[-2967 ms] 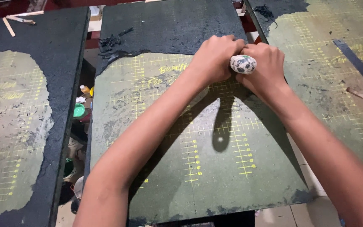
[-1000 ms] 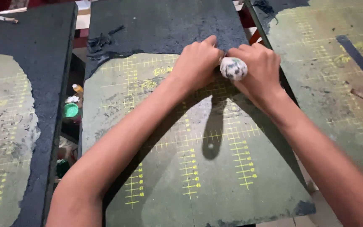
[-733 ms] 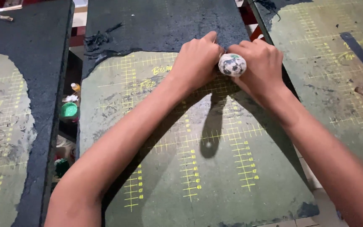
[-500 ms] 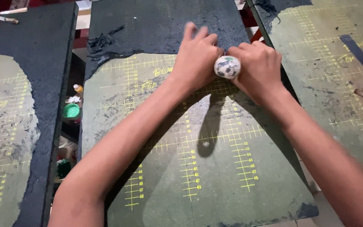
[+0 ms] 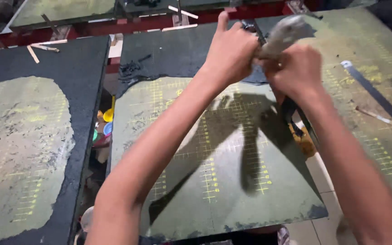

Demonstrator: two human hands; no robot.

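Observation:
My left hand [image 5: 231, 51] and my right hand [image 5: 295, 69] are raised together above the far end of a dark green board [image 5: 214, 177] marked with yellow grid lines. Both grip a light grey, blurred, rounded object [image 5: 283, 32] that sticks up between them toward the right. My left index finger points upward. The hands cast a long shadow down the middle of the board. What the object is cannot be made out through the motion blur.
A second green board [image 5: 21, 140] lies at the left and a third [image 5: 377, 95] at the right with a dark strip [image 5: 373, 93] and a thin stick [image 5: 382, 119] on it. Coloured pots [image 5: 106, 123] sit in the gap between boards. A red frame [image 5: 128, 22] runs along the back.
Both hands have lifted off the board with the rounded object, rising up and toward the far right. The object now points upward instead of resting by the board.

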